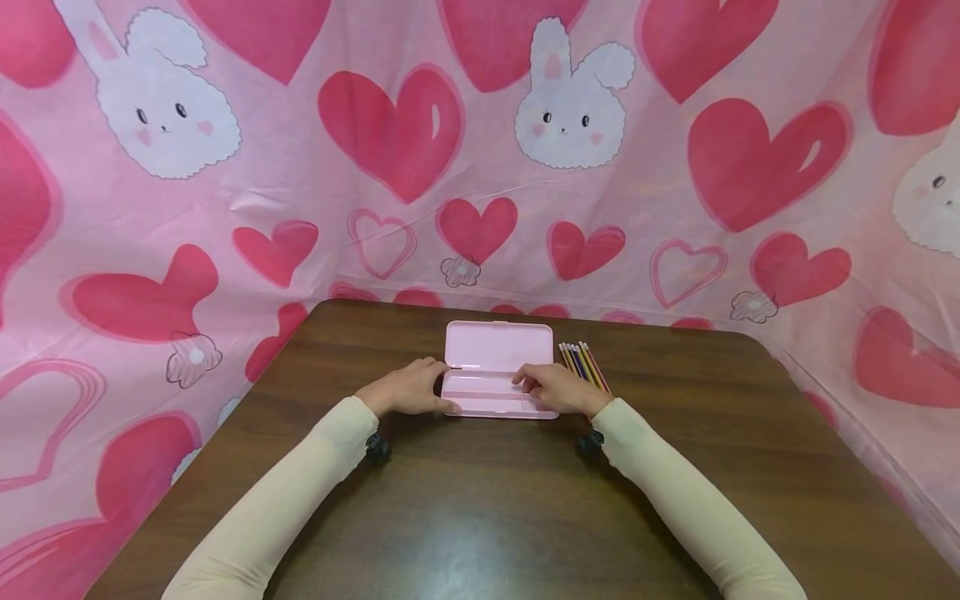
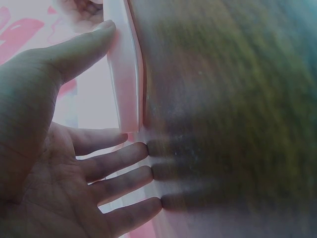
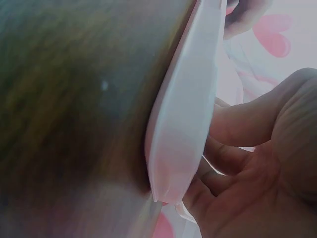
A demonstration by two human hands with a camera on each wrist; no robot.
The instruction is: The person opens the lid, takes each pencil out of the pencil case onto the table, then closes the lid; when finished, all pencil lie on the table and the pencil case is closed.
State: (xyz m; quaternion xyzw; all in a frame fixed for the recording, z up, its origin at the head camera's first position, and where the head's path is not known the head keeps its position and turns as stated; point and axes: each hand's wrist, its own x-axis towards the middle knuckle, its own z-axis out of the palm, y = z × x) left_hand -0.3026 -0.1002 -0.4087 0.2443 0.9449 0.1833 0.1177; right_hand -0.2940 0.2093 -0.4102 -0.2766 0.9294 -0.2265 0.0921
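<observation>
A pink pencil case [image 1: 480,405] lies on the table with its lid [image 1: 498,346] raised at the back. Long compartments and a small one at the right show inside. My left hand [image 1: 407,387] is at the case's left end, its thumb at the front corner. In the left wrist view the fingers [image 2: 124,161] are spread and nearly straight beside that end. Over the right part of the case reaches my right hand [image 1: 558,388], with bent fingers. Behind the front wall [image 3: 183,114], its fingertips are hidden in the right wrist view; whether they pinch anything is unclear.
Several colored pencils [image 1: 585,367] lie side by side just right of the case, partly behind the right hand. The brown wooden table [image 1: 465,508] reaches back to a pink cloth [image 1: 480,183] printed with hearts and rabbits.
</observation>
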